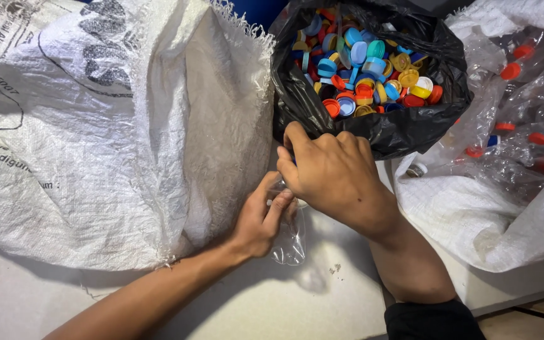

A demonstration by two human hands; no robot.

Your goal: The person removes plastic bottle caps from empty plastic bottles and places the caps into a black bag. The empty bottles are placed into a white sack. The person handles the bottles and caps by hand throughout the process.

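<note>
A clear plastic bottle (289,236) lies just below the middle of the view, crumpled and see-through, its body resting on the pale tabletop (297,308). It looks very light and thin-walled, likely to buckle under a squeeze and a little slick, so the stiffer neck end at its top seems the surest place to hold. The left hand (260,221) grips it there, fingers curled round the upper part with the thumb laid across. The right hand (335,173), at one o'clock from the bottle, is bunched over the bottle's top end, fingertips drawn together; what they pinch is hidden beneath the knuckles.

Just beyond the right hand, at twelve to one o'clock, a black plastic bag (404,129), glossy and wrinkled, sags open, filled with hard little round bottle caps (366,66) in blue, red, orange and yellow. At nine to ten o'clock slumps a coarse woven white sack (114,145) with a frayed mouth. At three o'clock another white sack (473,220) holds more crushed clear bottles (524,126), some with red caps on.
</note>
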